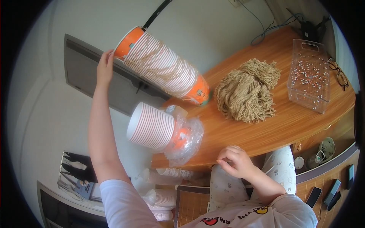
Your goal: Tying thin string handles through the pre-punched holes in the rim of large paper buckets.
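A tall stack of paper cups [163, 64] stands on the wooden table, its top cup [127, 43] orange. Thin tan strings [146, 62] hang over the stack's side. Up at the top cup's rim, my left hand [105, 68] pinches the edge with its fingertips. My right hand [237, 162] is held over my lap by the table's near edge, fingers curled in; whatever they may hold is too small or hidden to see. Beyond it on the table lies a bundle of tan yarn strands [249, 91].
A shorter cup stack [152, 125] in a clear plastic bag [186, 140] stands at the table's left edge. At the right are a clear tray [308, 81] of small coloured beads and eyeglasses [340, 74]. More bagged cups [163, 197] stand below; phones [313, 197] lie at lower right.
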The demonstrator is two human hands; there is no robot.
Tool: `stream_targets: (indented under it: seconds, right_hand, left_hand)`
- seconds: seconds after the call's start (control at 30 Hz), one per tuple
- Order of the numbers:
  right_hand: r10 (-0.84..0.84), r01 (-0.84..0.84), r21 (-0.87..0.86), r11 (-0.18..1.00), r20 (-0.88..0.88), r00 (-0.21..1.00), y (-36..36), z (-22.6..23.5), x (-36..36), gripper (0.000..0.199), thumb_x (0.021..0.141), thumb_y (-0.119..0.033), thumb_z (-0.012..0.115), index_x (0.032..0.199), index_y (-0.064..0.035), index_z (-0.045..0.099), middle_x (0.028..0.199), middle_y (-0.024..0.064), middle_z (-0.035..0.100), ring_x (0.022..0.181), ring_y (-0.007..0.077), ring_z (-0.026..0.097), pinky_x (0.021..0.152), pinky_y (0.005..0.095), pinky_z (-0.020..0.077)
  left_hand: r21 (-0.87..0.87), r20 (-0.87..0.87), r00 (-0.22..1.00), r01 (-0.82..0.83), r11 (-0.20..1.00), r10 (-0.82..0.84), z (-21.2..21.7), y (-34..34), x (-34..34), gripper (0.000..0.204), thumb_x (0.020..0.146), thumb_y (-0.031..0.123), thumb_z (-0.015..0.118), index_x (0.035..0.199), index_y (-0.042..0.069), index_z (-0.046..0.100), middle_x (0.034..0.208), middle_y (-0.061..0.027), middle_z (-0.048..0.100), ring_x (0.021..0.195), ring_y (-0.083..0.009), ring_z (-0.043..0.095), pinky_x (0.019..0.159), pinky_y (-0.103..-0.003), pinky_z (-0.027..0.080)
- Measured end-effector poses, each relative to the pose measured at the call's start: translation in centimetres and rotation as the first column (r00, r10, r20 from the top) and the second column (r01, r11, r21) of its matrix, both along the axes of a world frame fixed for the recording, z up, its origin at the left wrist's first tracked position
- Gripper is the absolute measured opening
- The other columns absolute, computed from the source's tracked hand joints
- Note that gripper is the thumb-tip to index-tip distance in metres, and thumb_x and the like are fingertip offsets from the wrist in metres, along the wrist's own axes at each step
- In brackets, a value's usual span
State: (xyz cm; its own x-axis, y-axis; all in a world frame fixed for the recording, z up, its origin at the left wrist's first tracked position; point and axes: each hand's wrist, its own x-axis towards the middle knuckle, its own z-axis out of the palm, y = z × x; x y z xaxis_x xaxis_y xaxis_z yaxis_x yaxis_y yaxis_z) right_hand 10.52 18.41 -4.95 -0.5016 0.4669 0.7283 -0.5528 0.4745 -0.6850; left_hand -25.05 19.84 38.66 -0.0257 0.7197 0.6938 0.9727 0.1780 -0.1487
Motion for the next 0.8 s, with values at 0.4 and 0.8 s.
stream_targets:
  seconds: [0.4, 0.8]
  right_hand:
    - [0.627, -0.637, -0.379, 0.671, 0.749, 0.214, 6.0, -7.0, 14.4, 0.036, 0.095, -0.037, 0.061, 0.109, -0.0038, 0.068, 0.106, 0.0093, 0.071, 0.097, 0.0208, 0.066, 0.084, 0.0334, 0.0507]
    - [-0.263, 0.574, 0.336, 0.747, 0.942, -0.208, 12.1, -29.2, 27.8, 0.018, 0.081, -0.010, 0.055, 0.089, -0.0075, 0.071, 0.094, 0.0172, 0.070, 0.092, 0.0354, 0.067, 0.077, 0.0435, 0.0540]
  left_hand:
    - [-0.078, 0.268, 0.963, 0.037, 0.996, -0.015, -4.7, 2.1, -5.7, 0.058, 0.102, 0.045, 0.044, 0.142, 0.003, 0.046, 0.140, -0.0118, 0.053, 0.130, -0.0202, 0.048, 0.109, -0.032, 0.035]
    - [-0.314, -0.511, 0.851, -0.054, 0.948, -0.121, -19.9, -14.0, 18.5, 0.061, 0.094, 0.025, 0.053, 0.148, 0.003, 0.033, 0.152, -0.0193, 0.036, 0.141, -0.0383, 0.032, 0.115, -0.055, 0.019]
